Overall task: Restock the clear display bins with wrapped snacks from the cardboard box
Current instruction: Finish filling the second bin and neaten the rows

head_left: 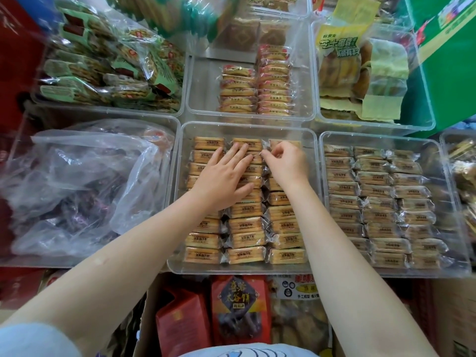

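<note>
A clear display bin (177,202) in the middle holds three rows of wrapped tan biscuit snacks (247,239). My left hand (226,176) lies flat with straight fingers on the left and middle rows near the far end. My right hand (286,163) has curled fingers that pinch the wrapper edge of a snack at the top of the right row. Below the bin, an open cardboard box (144,320) holds red packages (239,307) and bagged snacks.
To the right stands a full clear bin (458,228) of similar snacks. A bin with crumpled plastic bags (85,176) is on the left. Behind are bins of green-wrapped wafers (103,68), red-wrapped biscuits (257,91) and yellow bags (360,63). A green carton (450,52) stands far right.
</note>
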{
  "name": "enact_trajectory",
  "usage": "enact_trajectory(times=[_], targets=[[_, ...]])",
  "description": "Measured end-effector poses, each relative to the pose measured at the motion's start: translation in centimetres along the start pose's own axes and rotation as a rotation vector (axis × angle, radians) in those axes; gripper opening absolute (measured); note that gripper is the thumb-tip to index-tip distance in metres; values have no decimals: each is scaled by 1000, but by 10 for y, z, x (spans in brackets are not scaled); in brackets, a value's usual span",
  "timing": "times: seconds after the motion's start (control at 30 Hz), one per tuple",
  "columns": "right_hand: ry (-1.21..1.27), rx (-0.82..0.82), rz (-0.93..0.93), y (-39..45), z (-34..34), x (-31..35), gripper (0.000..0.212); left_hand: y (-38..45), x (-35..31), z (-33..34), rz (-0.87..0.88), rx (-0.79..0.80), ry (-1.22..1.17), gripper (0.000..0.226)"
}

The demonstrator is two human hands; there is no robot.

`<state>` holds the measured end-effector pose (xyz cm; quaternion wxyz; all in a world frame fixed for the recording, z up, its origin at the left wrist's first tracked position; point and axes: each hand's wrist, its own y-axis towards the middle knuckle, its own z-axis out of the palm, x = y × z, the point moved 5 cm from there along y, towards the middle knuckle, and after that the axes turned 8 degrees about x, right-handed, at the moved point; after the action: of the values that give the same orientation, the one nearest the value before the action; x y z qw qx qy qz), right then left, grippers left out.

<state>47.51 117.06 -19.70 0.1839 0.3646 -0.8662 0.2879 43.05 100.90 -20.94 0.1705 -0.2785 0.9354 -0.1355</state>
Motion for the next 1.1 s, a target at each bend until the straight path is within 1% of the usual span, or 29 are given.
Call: enact_trajectory(times=[0.1,0.2,0.3,0.43,0.53,0.67,0.77,0.93,1.1], targets=[[-95,19,-11,-6,4,1,21,1,0,1,1,-5,12,74],[-124,30,32,-4,5,8,21,2,0,0,-15,8,30,74],[-80,57,37,-5,0,9,22,-1,-3,-3,-22,1,29,73],[52,-24,-35,-23,-10,0,16,-25,-5,-1,-13,-39,13,73],[-50,8,-79,-35,0,-3,20,-48,-9,14,-4,12,48,75],[-122,10,-48,-37,10,-1,21,-54,-14,20,-36,17,86,76],[-94,30,-14,-33,12,-3,18,-52,-13,22,-65,37,83,75],[-36,2,4,-37,7,1,17,-48,-12,17,-104,47,38,74],[-8,-39,-83,-47,1,-1,23,-57,-17,14,-79,3,54,78]])
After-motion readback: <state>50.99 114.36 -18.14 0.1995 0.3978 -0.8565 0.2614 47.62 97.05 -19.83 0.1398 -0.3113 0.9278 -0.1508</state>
